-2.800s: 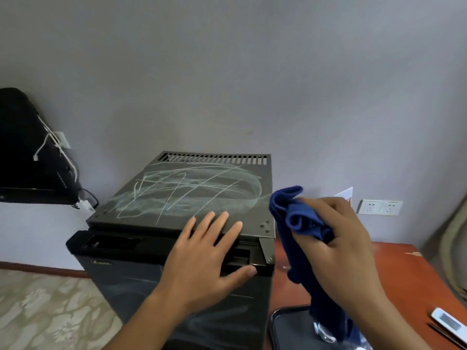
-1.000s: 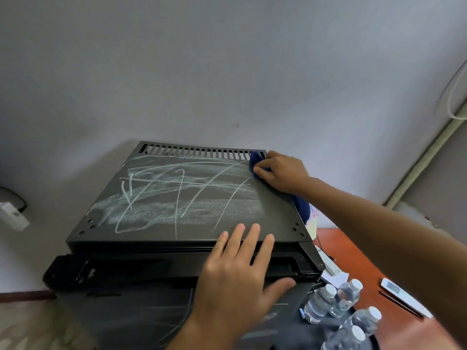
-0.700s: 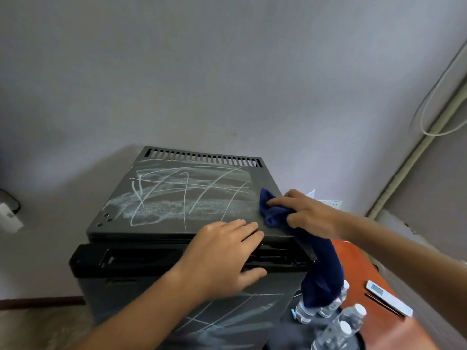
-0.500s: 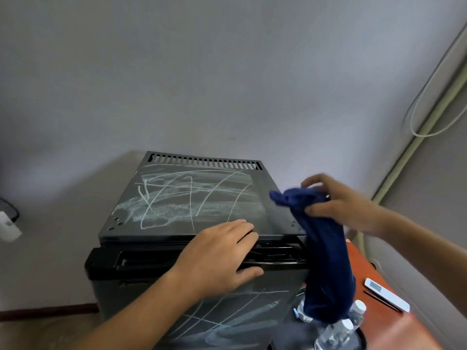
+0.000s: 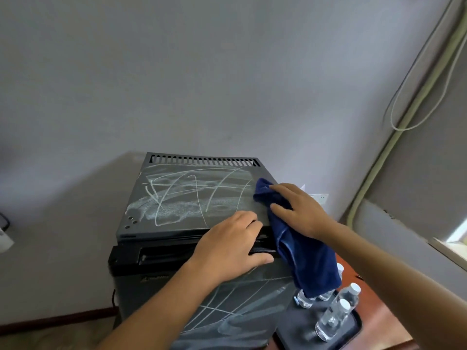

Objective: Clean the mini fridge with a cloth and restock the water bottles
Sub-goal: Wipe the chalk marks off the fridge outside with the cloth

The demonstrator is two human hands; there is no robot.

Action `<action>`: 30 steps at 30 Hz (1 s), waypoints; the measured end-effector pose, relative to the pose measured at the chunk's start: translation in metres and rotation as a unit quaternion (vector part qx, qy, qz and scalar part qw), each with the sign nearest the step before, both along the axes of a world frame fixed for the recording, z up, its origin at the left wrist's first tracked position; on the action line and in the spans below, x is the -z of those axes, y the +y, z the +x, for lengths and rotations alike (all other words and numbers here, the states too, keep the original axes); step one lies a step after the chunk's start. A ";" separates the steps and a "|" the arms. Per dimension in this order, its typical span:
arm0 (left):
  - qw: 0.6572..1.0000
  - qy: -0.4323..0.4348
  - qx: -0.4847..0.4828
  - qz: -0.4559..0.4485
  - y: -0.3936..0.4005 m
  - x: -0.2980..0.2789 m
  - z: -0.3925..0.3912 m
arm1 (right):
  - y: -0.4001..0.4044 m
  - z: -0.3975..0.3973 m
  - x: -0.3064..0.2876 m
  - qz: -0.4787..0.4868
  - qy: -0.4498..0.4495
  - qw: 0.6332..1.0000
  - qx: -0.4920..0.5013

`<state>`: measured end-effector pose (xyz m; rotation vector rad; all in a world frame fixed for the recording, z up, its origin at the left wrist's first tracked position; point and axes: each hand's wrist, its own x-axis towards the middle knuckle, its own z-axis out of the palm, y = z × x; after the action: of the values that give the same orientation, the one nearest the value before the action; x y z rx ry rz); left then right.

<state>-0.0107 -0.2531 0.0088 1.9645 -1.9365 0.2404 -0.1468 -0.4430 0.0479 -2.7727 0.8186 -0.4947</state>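
Observation:
The black mini fridge (image 5: 177, 251) stands against the wall, its top and closed door streaked with white chalky marks. My left hand (image 5: 232, 246) lies flat over the front top edge of the door, fingers spread. My right hand (image 5: 298, 210) presses a dark blue cloth (image 5: 300, 251) onto the right side of the fridge top; most of the cloth hangs down past the right edge. Several clear water bottles (image 5: 336, 311) with white caps lie on a black tray (image 5: 298, 332) to the lower right.
The tray rests on a reddish wooden table (image 5: 386, 329) right of the fridge. A white wall socket (image 5: 319, 198) shows behind my right hand. A pipe and cable (image 5: 394, 137) run down the right wall. A vent grille (image 5: 204, 160) lines the fridge top's back edge.
My right hand lifted the cloth off the fridge's right edge and has now set it back down on the right side of the top. My left hand stayed on the door edge.

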 end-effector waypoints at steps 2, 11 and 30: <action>1.000 -0.003 0.000 -0.008 0.000 0.000 0.000 | 0.007 -0.011 -0.001 -0.020 0.069 0.997 -0.013; 0.991 -0.107 0.001 -0.079 -0.006 0.011 -0.003 | 0.029 -0.010 0.017 -0.111 0.062 0.991 -0.034; 0.997 -0.050 -0.052 -0.034 -0.007 0.005 0.000 | -0.139 0.204 0.002 0.018 0.100 0.994 0.046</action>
<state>-0.0108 -0.2601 0.0041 2.0468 -1.8628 0.4347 0.0571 -0.5822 0.0461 -2.7929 0.9902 -0.2167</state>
